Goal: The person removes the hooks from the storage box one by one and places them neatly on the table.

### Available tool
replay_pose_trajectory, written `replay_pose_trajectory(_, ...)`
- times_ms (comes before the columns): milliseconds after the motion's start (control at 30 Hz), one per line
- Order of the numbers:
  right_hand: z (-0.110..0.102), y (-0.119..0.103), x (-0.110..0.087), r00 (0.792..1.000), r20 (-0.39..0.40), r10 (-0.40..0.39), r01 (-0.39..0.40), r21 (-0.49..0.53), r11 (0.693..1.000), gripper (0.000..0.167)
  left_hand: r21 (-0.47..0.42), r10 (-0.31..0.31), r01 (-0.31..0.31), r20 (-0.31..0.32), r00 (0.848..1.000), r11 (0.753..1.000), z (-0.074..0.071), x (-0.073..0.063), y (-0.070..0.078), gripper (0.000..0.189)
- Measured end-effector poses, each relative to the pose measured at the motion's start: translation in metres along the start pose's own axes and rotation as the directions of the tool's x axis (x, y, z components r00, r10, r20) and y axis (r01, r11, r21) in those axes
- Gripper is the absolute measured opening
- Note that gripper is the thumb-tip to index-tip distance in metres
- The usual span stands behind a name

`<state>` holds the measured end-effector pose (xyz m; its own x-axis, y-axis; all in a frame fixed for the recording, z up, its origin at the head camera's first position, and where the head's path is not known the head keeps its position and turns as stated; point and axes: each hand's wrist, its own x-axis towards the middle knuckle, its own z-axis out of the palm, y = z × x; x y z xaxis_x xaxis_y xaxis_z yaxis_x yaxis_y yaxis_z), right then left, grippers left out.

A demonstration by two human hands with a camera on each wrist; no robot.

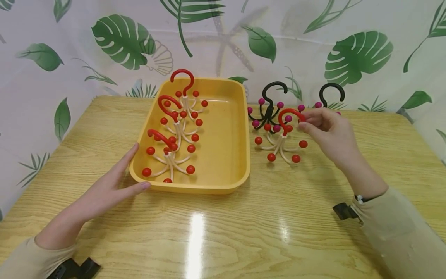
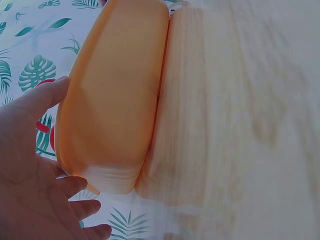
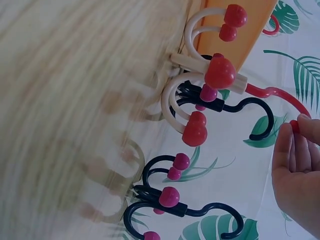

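Note:
My right hand [image 1: 332, 137] pinches the tip of a red hook between thumb and fingers. That hook tops a multi-arm hanger [image 1: 283, 133] with white curled arms and red ball ends, held upright right of the yellow tray [image 1: 223, 143]. In the right wrist view the same hanger [image 3: 240, 84] appears sideways, its arms close over the table. My left hand [image 1: 104, 190] rests at the tray's near left corner, thumb at the front rim and straight fingers along the left side. Three similar red-and-white hangers [image 1: 179, 128] stand in a row along the tray's left side.
Behind the held hanger stands a black hanger [image 1: 269, 112] with magenta balls. A second black hanger [image 1: 332, 90] is farther right, partly hidden by my right hand. The wooden table [image 1: 278, 217] ends at a leaf-patterned backdrop [image 1: 209, 38].

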<state>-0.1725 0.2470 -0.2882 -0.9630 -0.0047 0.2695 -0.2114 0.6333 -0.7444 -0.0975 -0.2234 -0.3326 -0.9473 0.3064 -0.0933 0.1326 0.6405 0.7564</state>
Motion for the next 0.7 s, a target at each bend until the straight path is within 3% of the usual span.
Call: replay_pose_trajectory(700,-0.0045,0.0033,0.0045,0.999,0.023,-0.034,0.035,-0.038,0.999,0.029,0.01,0.011,-0.011,0.0,1.0,1.0,-0.0004,0.0008,-0.0006,0.095)
